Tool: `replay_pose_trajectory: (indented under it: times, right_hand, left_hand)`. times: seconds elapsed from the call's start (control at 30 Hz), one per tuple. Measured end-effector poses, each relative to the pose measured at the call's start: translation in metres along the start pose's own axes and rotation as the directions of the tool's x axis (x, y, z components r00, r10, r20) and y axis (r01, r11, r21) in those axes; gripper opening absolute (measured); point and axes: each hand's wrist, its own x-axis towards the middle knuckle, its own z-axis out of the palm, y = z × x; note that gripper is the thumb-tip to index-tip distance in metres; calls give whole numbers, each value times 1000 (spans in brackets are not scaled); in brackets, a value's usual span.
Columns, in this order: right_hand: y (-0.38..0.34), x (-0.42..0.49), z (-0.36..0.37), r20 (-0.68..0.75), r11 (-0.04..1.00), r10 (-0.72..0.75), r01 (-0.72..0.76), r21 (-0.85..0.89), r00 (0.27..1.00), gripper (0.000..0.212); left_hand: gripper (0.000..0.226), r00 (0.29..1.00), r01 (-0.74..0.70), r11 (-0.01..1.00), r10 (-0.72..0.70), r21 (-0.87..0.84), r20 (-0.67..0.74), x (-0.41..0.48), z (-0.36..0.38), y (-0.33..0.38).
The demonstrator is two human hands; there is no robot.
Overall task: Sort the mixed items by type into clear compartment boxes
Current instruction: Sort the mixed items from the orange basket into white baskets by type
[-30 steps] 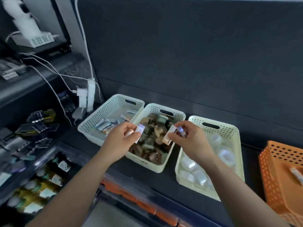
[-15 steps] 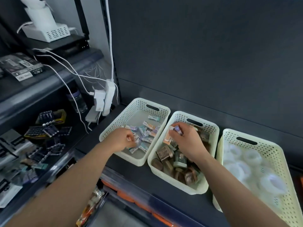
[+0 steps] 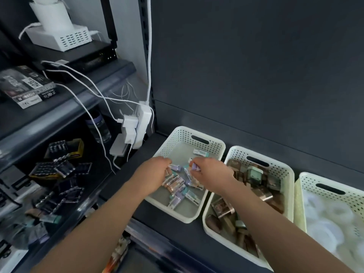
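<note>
While both hands work over the leftmost basket [image 3: 183,134], the main hazard is a misplaced release. The right hand [image 3: 213,175] pinches a purple-capped packet [image 3: 196,168] between thumb and fingertips. The middle basket [image 3: 279,168], holding brown items [image 3: 254,174], sits just to that hand's right, so a late release on withdrawal would likely mix the types. The left hand [image 3: 155,171] is curled down onto the packet pile [image 3: 177,187], which lies below and between both hands; whether it grips a packet cannot be told. Because the hands are close together, a knock could scatter loose pieces. The packets are small, flat and rectangular, in purple, teal and peach, lying jumbled and overlapping.
</note>
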Motion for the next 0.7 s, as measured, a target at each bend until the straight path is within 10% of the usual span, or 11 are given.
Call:
replay_pose_trajectory:
  times: [0.47, 0.7]
  right_hand:
    - [-15, -60, 5, -203, 951, 310, -306, 50, 929, 46]
    - [8, -176, -15, -356, 859, 508, -493, 141, 784, 45]
  left_hand:
    - [34, 908, -402, 915, 404, 40, -108, -10, -29, 32]
    - [38, 785, -615, 788, 615, 21, -77, -29, -26, 128]
